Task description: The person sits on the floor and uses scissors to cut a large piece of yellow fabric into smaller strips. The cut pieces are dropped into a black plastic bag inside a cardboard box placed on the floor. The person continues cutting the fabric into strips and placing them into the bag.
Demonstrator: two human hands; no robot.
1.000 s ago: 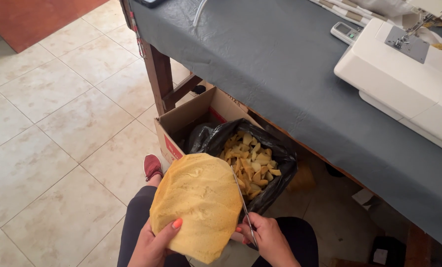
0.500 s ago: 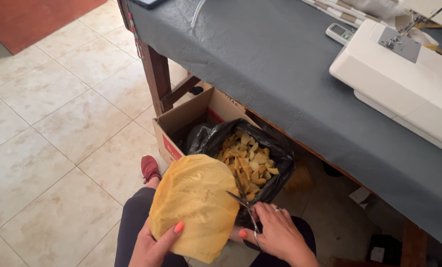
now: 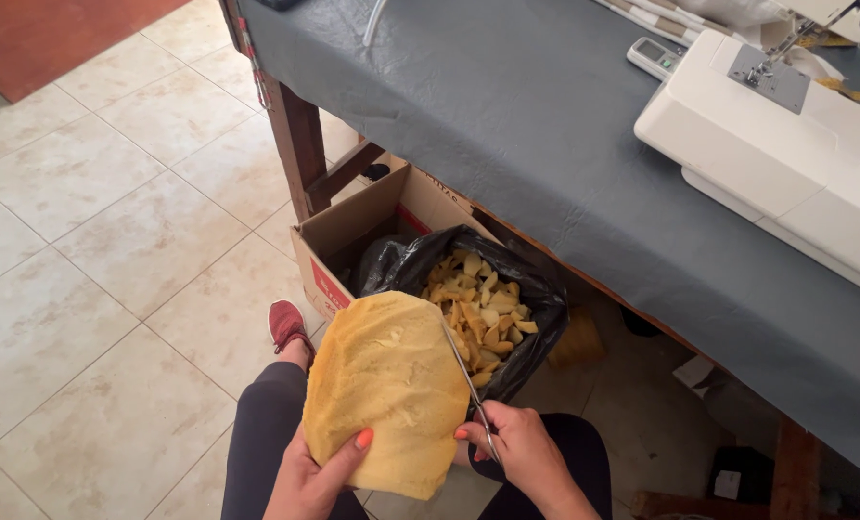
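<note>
The left hand (image 3: pixel 316 474) holds a big piece of yellow foam (image 3: pixel 386 390) from below, with its fingers closed on the bottom edge and the thumb pressed on the front. The foam stands up over the person's lap. The right hand (image 3: pixel 518 453) is closed around the handles of a pair of scissors (image 3: pixel 468 385), and the thin blades run up along the right edge of the foam. Just behind the foam sits a cardboard box (image 3: pixel 353 241) lined with a black bag (image 3: pixel 536 289), full of small yellow foam scraps (image 3: pixel 483 308). The box is on the tiled floor (image 3: pixel 93 241) under a table with a grey cloth (image 3: pixel 545 144). A white sewing machine (image 3: pixel 786 154) sits on the table.
</note>
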